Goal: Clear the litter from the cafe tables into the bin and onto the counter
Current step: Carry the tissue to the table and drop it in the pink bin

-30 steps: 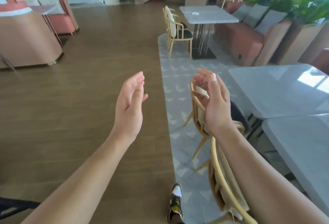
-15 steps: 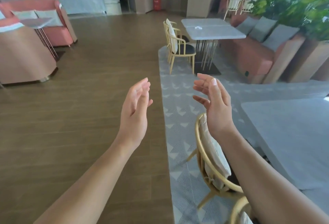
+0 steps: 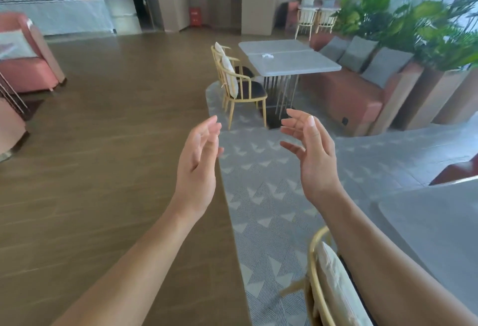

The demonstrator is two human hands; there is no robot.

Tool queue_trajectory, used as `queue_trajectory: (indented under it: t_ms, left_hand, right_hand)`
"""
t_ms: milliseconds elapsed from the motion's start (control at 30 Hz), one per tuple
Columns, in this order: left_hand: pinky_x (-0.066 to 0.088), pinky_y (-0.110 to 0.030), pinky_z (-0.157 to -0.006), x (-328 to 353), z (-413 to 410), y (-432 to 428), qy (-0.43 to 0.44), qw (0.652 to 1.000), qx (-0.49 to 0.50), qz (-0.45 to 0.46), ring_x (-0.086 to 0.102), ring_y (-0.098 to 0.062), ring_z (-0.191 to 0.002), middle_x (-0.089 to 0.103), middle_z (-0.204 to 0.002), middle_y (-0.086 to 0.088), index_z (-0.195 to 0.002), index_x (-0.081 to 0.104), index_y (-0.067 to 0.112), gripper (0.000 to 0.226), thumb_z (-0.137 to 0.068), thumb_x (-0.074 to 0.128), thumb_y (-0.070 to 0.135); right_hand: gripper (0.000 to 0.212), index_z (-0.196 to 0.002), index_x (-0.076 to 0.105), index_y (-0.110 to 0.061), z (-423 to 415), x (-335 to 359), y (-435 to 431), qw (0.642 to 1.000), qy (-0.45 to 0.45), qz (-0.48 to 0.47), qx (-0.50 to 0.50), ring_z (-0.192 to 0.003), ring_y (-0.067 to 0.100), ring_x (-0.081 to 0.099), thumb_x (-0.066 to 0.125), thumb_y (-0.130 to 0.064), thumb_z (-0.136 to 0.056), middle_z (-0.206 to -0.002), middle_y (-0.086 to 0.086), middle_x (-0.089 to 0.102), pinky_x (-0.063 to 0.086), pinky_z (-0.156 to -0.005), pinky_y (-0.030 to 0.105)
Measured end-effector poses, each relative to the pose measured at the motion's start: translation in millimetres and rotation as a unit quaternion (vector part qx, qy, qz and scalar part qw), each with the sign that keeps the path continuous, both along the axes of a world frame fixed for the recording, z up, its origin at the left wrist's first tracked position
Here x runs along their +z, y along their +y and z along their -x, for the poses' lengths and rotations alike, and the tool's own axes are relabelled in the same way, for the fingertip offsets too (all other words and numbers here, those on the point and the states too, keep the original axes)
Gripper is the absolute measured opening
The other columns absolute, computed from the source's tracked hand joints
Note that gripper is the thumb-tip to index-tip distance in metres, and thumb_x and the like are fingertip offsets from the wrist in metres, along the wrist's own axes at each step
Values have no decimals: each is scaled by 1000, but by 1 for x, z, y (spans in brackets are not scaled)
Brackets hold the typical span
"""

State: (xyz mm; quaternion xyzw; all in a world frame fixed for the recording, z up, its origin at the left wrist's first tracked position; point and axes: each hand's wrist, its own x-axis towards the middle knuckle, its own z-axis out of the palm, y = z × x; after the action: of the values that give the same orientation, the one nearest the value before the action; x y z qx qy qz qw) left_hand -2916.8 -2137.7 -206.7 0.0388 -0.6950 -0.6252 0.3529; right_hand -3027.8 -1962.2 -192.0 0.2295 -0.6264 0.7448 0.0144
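Note:
A small piece of white crumpled litter (image 3: 267,55) lies on the grey café table (image 3: 297,64) ahead at the centre right. My left hand (image 3: 198,165) and my right hand (image 3: 314,160) are raised in front of me, palms facing each other, fingers relaxed and holding nothing. Both hands are well short of that table. A long pale counter (image 3: 59,15) with small items on it runs along the back left wall. A red bin-like box (image 3: 194,16) stands against the far wall by a pillar.
Two yellow chairs (image 3: 239,85) stand at the near side of the far table, with a coral sofa (image 3: 346,92) and planters behind it. Another yellow chair (image 3: 326,284) and a grey table (image 3: 434,227) are close at my right. Coral seating (image 3: 28,67) fills the left; wooden floor lies between.
The view has advanced toward the far table, and the near chair has slid down and out of the frame. Both hands stay raised and empty, slightly further apart.

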Motion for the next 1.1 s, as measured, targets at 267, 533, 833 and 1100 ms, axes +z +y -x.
queue_trajectory:
  t_ms: [267,533,833,1100]
  left_hand:
    - [54,-37,-108,9,144,-91,-7,999,-38,6,56,-5,-138,62,-144,10,-141,54,37,44,-102,45,55]
    - [52,-41,-112,-15,319,-140,-23,998,-63,-2,55,-7,-140,61,-146,4,-143,54,31,51,-100,46,56]
    - [52,-44,-113,-12,543,-188,-35,998,-48,-7,55,-10,-141,62,-145,3,-144,55,28,52,-100,47,54]
    - [51,-39,-114,-15,698,-238,-31,998,-54,-32,55,-8,-140,61,-145,3,-143,54,30,49,-100,48,53]
  right_hand:
    - [41,-112,76,-43,129,-7,-79,999,-26,-1,-37,-115,16,69,44,-63,-96,-116,-6,74,58,-98,42]
    - [41,-114,76,-41,296,-40,-124,997,-46,7,-61,-116,16,69,45,-61,-97,-115,-7,74,59,-98,40]
    - [41,-117,76,-39,530,-32,-176,997,-56,12,-50,-113,15,70,46,-61,-98,-115,-5,75,59,-92,36]
    - [40,-114,76,-42,679,-31,-223,997,-54,-13,-47,-114,16,70,46,-61,-96,-115,-6,75,59,-92,36]
